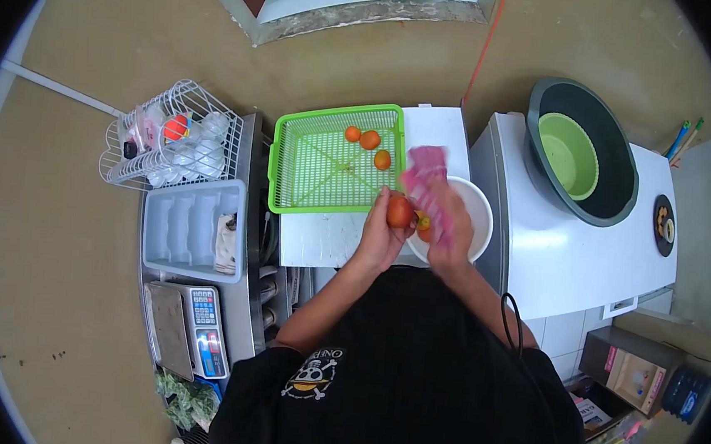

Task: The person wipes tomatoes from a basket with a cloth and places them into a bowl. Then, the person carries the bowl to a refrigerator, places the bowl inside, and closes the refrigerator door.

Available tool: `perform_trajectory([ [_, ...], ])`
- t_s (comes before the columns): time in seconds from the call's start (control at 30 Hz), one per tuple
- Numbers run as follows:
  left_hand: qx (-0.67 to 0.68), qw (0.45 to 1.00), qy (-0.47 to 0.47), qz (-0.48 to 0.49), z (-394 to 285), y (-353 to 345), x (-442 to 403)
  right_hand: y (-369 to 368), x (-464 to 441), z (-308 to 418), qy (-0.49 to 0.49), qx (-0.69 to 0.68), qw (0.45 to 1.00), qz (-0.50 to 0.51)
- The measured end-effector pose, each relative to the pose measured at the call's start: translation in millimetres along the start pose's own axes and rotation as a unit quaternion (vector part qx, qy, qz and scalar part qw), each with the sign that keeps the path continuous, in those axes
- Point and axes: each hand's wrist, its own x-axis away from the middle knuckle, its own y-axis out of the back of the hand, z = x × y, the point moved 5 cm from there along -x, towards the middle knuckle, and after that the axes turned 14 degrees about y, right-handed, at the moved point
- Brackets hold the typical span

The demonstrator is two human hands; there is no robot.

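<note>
My left hand [378, 239] is closed round a red-orange tomato [400, 213], held up in front of my body. Just to its right, my right hand [452, 230] grips a pink and white patterned cloth [428, 166], somewhat blurred by motion. Below both hands stands a white bowl [482, 207] with more tomatoes [425, 233] in it, partly hidden by my hands and the cloth. On the left a green plastic basket [274, 174] holds three orange tomatoes [369, 140] near its right side.
Left of the basket are a white wire rack [190, 96], a pale blue tray [193, 272] and a digital scale [206, 319]. To the right, a white surface [553, 254] carries a dark green tub [621, 184] with a light green basin [568, 155] inside.
</note>
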Motion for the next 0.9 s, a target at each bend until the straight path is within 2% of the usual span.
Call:
perform_trajectory([
  [0.03, -0.061, 0.996, -0.038, 0.062, -10, -35, 13, -7, -3, 15, 0.062, 0.03, 0.991, 0.112],
  [0.07, -0.044, 0.998, -0.025, 0.041, -2, -23, 13, -14, -3, 30, 0.119, 0.059, 0.965, 0.224],
  [0.1, -0.027, 0.999, -0.012, 0.022, 7, -11, 13, -21, -1, 24, 0.13, 0.136, 0.945, 0.268],
  [0.13, -0.063, 0.997, -0.034, -0.007, 4, -18, 3, -24, -2, 16, 0.127, 0.138, 0.945, 0.269],
  [0.17, -0.042, 0.997, -0.003, 0.063, 9, 3, -14, -18, -8, -7, -0.042, 0.021, 0.987, 0.154],
  [0.2, -0.022, 0.991, 0.025, 0.132, 0, -4, -13, -11, -9, -11, -0.077, 0.002, 0.995, 0.069],
  [0.23, -0.011, 1.0, 0.021, -0.001, 6, -3, -8, -4, -10, -15, -0.103, -0.021, 0.994, -0.02],
  [0.3, -0.024, 1.0, -0.015, 0.009, 4, -10, -8, -4, -10, 17, 0.053, 0.046, 0.995, 0.066],
  [0.33, -0.007, 0.999, -0.035, -0.024, 2, -27, 12, -13, -3, 24, 0.088, 0.054, 0.979, 0.177],
  [0.4, 0.037, 0.992, 0.001, -0.117, 6, -28, 25, -17, 1, 11, 0.072, 0.082, 0.978, 0.175],
  [0.43, -0.014, 0.996, -0.021, -0.08, 8, -10, 7, -20, 2, -3, 0.064, 0.109, 0.976, 0.175],
  [0.47, -0.061, 0.996, -0.046, -0.044, 9, 8, -9, -22, 11, -38, -0.062, -0.058, 0.99, 0.117],
  [0.53, 0.031, 0.997, 0.06, 0.025, 3, -13, 2, -1, -7, -10, -0.109, -0.039, 0.993, -0.006],
  [0.57, 0.05, 0.997, 0.058, -0.004, 3, -10, 3, 2, -8, 4, 0.024, 0.058, 0.998, 0.004],
  [0.6, -0.039, 0.999, 0.009, -0.011, -6, -27, 16, -4, -11, 18, 0.063, 0.103, 0.987, 0.107],
  [0.63, -0.019, 0.999, 0.0, -0.028, -3, -27, 16, -9, -13, 29, 0.099, 0.148, 0.962, 0.209],
  [0.67, 0.0, 0.999, -0.008, -0.045, 1, -28, 16, -18, -6, 20, 0.069, 0.093, 0.961, 0.25],
  [0.7, -0.013, 0.999, -0.001, -0.035, 2, -24, 9, -21, 5, 2, 0.066, 0.097, 0.961, 0.249],
  [0.73, -0.023, 0.999, 0.003, -0.026, 0, -18, 3, -16, 15, -27, -0.029, 0.07, 0.981, 0.177],
  [0.77, 0.014, 0.992, 0.02, 0.124, 4, 6, -8, -11, 20, -47, -0.12, 0.04, 0.987, 0.101],
  [0.8, -0.001, 0.994, 0.009, 0.113, 2, 4, -4, -4, 7, -27, -0.156, -0.035, 0.987, 0.023],
  [0.83, -0.016, 0.995, -0.001, 0.1, -2, -4, 2, 0, 1, -11, -0.154, -0.038, 0.987, 0.02],
  [0.87, -0.034, 0.999, -0.04, -0.007, -6, -20, 7, -4, -6, 14, -0.034, -0.004, 0.994, 0.106],
  [0.9, -0.059, 0.996, -0.059, -0.006, -6, -17, 13, -8, -8, 36, 0.083, 0.031, 0.978, 0.191],
])
